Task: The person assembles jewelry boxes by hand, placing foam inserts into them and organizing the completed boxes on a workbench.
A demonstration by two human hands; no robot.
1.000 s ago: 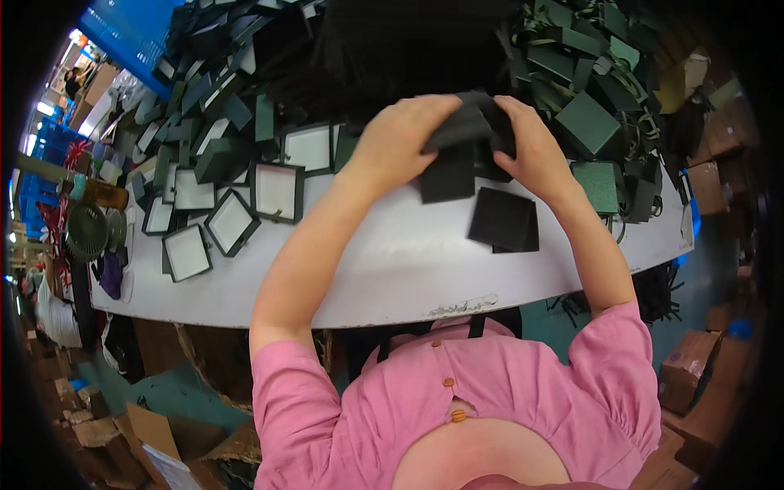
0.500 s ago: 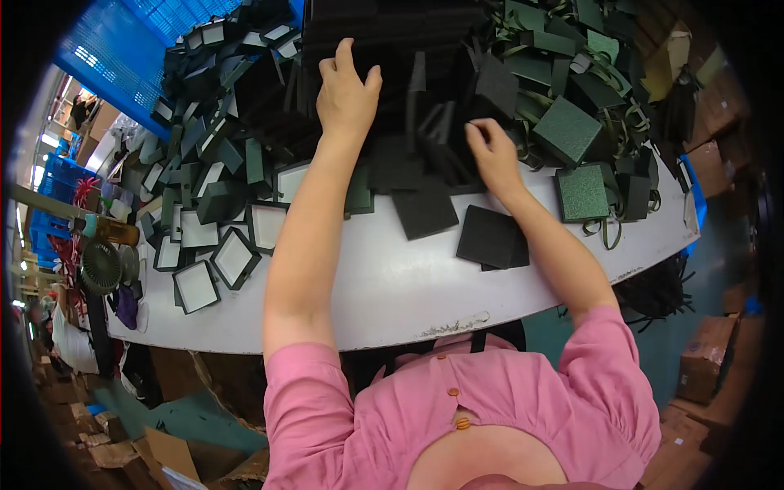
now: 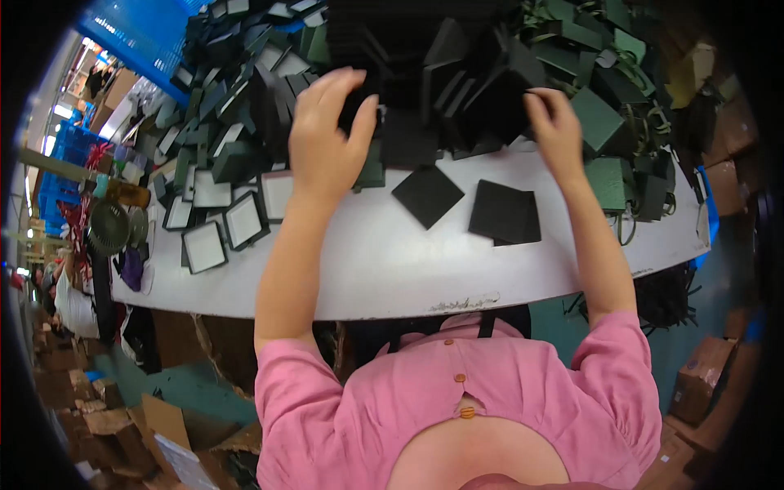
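My left hand (image 3: 331, 135) is raised over the left side of the dark pile, thumb and fingers apart, with nothing visible between them. Beside the pile's right edge, my right hand (image 3: 558, 131) has its fingers curled in against the black pads. Its fingertips merge with the dark material, so any grip on a pad is hidden. Several thin black square pads (image 3: 465, 94), foam-like, lean at angles between my hands. Behind them rises a tall black stack (image 3: 400, 41). Closer to me, a loose black square (image 3: 427, 197) and overlapping black squares (image 3: 502, 212) lie flat on the table.
Open dark green box parts with white insides (image 3: 204, 247) heap up on the left of the white table (image 3: 376, 278). Green boxes with ribbons (image 3: 596, 122) crowd the right. A blue plastic crate (image 3: 135, 45) stands at the back left. Cardboard boxes (image 3: 702, 376) sit on the floor.
My left hand has come down and nearer, its fingers still apart. My right hand has shifted rightward and up, and the leaning black pads are spread wider. The whole view has shifted slightly.
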